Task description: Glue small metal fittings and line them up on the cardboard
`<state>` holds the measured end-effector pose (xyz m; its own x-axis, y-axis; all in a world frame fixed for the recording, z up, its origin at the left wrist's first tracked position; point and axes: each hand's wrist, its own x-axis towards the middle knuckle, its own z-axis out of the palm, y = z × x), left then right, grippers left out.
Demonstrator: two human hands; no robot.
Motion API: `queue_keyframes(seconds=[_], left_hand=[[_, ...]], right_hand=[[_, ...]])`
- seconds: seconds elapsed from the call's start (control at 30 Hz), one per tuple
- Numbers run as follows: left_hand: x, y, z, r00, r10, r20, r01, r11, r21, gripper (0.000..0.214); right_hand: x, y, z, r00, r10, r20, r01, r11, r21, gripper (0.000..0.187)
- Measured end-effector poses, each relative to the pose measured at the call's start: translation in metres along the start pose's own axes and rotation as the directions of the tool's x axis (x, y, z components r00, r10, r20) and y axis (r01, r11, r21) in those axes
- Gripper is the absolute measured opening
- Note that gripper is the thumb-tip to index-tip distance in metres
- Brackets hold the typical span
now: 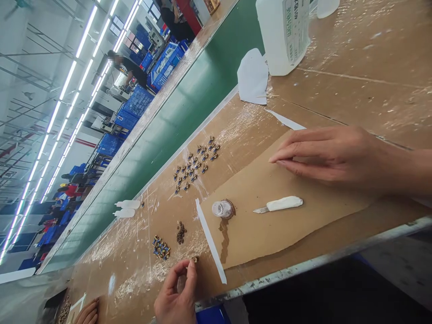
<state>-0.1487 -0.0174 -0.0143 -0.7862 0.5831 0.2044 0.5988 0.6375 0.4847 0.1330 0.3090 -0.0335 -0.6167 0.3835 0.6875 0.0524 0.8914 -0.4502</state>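
Observation:
At the table's near edge my left hand [177, 294] pinches a small brass-coloured part [195, 259] between thumb and forefinger. My right hand [324, 155] hovers over a sheet of brown paper [270, 240], thumb and fingertips pressed together; whatever they hold, if anything, is too small to see. Below that hand lies a white-handled knife [285, 203]. A small clear cup [222, 209] stands beside it, with a wet stain on the paper. Left of the paper are a heap of blue-and-brass parts [161, 248] and a pile of small dark brown pieces [181, 232].
Several blue-and-brass pieces [192, 166] stand spaced out near the far edge. White squeeze bottles [127, 208] lie to the left. A large white jug [283, 36] stands at the back right. Another person's hand [88, 311] rests at lower left. White tape [211, 243] borders the paper.

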Motion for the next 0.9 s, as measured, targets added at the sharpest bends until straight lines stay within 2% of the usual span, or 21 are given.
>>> queue_keyframes(seconds=[0.03, 0.1, 0.33, 0.53, 0.7, 0.8, 0.9], left_hand=[[-0.005, 0.010, 0.011, 0.999, -0.042, 0.002, 0.042, 0.998, -0.046, 0.018], [-0.010, 0.023, 0.021, 0.995, -0.102, 0.014, 0.103, 0.990, -0.098, 0.019], [-0.007, 0.028, 0.011, 0.992, -0.129, 0.011, 0.130, 0.981, -0.146, 0.022], [-0.008, 0.033, 0.014, 0.997, -0.076, 0.033, 0.079, 0.990, -0.118, 0.017], [-0.007, 0.032, 0.017, 0.995, 0.090, 0.040, -0.086, 0.993, -0.074, 0.020], [-0.002, 0.029, -0.004, 0.985, 0.170, 0.026, -0.170, 0.985, 0.012, 0.028], [0.008, 0.026, -0.044, 0.970, 0.233, -0.063, -0.229, 0.971, 0.067, 0.047]], right_hand=[[0.000, 0.000, 0.000, 1.000, -0.007, -0.003, 0.007, 1.000, -0.003, 0.016], [0.000, 0.000, -0.001, 1.000, -0.010, -0.004, 0.010, 1.000, 0.002, 0.017], [0.000, -0.001, -0.001, 1.000, -0.028, -0.013, 0.028, 1.000, -0.005, 0.016], [0.000, 0.000, 0.000, 1.000, -0.018, -0.011, 0.017, 1.000, -0.023, 0.018], [0.000, 0.001, 0.000, 1.000, -0.025, -0.007, 0.025, 1.000, -0.019, 0.018], [-0.001, 0.002, 0.000, 0.999, -0.040, -0.017, 0.040, 0.999, -0.008, 0.017], [0.000, 0.002, 0.001, 0.999, -0.046, -0.019, 0.046, 0.999, -0.004, 0.017]])
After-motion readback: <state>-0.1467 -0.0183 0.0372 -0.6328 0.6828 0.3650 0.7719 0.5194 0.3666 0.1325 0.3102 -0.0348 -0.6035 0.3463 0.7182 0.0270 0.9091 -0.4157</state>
